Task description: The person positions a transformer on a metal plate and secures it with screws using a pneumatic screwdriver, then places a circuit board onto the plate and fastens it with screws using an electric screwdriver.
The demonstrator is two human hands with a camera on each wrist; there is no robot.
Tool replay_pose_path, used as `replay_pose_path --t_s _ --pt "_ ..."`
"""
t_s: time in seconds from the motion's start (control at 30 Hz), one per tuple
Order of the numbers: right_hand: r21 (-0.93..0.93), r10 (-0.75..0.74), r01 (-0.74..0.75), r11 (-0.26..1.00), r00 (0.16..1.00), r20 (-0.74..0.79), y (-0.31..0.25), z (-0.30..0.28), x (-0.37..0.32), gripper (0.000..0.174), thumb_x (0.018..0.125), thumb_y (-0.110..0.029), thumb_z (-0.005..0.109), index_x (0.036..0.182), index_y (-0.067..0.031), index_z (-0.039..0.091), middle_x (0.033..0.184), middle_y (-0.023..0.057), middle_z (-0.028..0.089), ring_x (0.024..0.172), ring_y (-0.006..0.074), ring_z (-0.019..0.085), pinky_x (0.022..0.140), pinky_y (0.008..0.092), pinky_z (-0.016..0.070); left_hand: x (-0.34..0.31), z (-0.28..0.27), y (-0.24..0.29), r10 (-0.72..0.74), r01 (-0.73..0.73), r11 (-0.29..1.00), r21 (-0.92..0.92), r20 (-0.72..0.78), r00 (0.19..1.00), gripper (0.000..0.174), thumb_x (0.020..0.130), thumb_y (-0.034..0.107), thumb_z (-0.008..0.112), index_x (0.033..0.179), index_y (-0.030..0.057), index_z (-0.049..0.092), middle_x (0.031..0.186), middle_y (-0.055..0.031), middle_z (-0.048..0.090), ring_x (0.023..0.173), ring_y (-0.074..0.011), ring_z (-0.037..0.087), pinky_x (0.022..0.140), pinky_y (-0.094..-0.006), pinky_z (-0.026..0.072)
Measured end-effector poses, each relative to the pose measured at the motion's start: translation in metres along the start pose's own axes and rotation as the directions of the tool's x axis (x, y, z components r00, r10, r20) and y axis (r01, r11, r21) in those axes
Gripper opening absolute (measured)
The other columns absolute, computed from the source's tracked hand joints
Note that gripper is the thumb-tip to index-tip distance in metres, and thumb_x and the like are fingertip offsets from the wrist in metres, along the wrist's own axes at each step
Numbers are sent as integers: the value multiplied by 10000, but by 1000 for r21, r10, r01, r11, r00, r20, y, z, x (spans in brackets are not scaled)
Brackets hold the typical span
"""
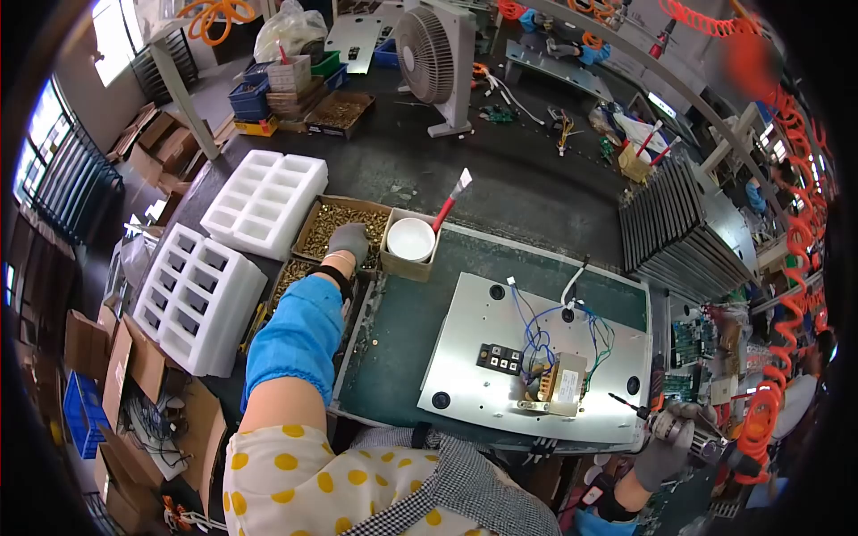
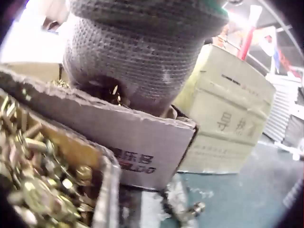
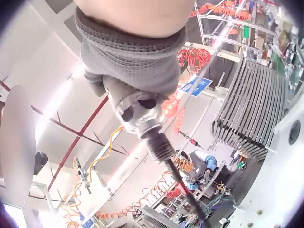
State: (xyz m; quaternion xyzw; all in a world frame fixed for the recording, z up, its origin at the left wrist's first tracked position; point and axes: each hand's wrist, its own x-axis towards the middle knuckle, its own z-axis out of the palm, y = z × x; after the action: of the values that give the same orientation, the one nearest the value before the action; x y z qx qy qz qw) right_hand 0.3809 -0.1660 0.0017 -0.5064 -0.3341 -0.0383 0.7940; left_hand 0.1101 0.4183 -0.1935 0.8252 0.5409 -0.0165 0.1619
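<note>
My left hand (image 1: 349,239), in a grey knit glove, reaches into a cardboard box (image 2: 133,142) of small brass-coloured screws (image 1: 335,217). The box wall hides its fingertips in the left wrist view. At the right, my gloved right hand (image 1: 663,460) grips a pneumatic screwdriver (image 3: 142,114), whose long dark bit (image 3: 187,194) extends over the right edge of a metal panel (image 1: 465,357) in the head view. On that panel sit a transformer (image 1: 563,389), a black terminal module (image 1: 499,358) and blue and green wires (image 1: 536,332).
Beside the screw box stands a small carton (image 1: 407,268) with a white cup (image 1: 411,234) and a red-handled brush (image 1: 447,207). White foam trays (image 1: 201,299) lie left. Stacked metal panels (image 1: 679,223) stand right, near a coiled red hose (image 1: 786,330). A fan (image 1: 433,62) is behind.
</note>
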Motion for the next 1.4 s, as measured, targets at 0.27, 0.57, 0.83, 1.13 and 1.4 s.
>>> replay_pose_path --t_s 0.27,0.57,0.83,1.13,1.4 --pt "-98 153 -147 984 987 54 27 -15 -2 441 816 7 637 1225 -36 475 979 158 623 735 170 574 551 291 478 6 11 -43 -304 184 504 -844 27 952 225 897 179 596 1067 89 714 1048 -154 705 1014 -237 671 779 -370 560" --pt "-158 233 -218 963 969 86 28 12 5 500 797 -76 702 1236 -34 464 1051 116 617 797 136 608 632 261 510 -80 -39 -2 57 139 -813 -565 160 985 298 1013 208 428 1161 -46 480 1170 -219 546 1110 -373 563 931 -480 530" --pt "-92 323 -313 945 937 129 38 -6 17 481 802 -29 648 1249 -48 472 1121 114 605 828 130 603 630 257 508 -115 -41 9 191 215 -761 -612 105 976 250 1000 167 413 1134 -17 516 1118 -175 574 1073 -324 572 907 -419 537" --pt "58 325 -346 936 917 231 44 -12 14 480 814 63 630 1251 -62 476 1134 110 604 877 149 602 654 274 516 -73 -31 -7 -231 183 -248 -951 242 942 161 914 139 560 1031 33 592 807 -65 565 754 -195 597 659 -290 563" --pt "-58 282 -277 959 953 112 43 -14 9 441 830 31 600 1238 -107 505 1139 74 601 863 129 592 541 199 454 -27 -35 12 -47 49 999 -20 93 995 333 838 230 594 1108 76 710 1193 -153 661 1103 -327 634 911 -396 510"
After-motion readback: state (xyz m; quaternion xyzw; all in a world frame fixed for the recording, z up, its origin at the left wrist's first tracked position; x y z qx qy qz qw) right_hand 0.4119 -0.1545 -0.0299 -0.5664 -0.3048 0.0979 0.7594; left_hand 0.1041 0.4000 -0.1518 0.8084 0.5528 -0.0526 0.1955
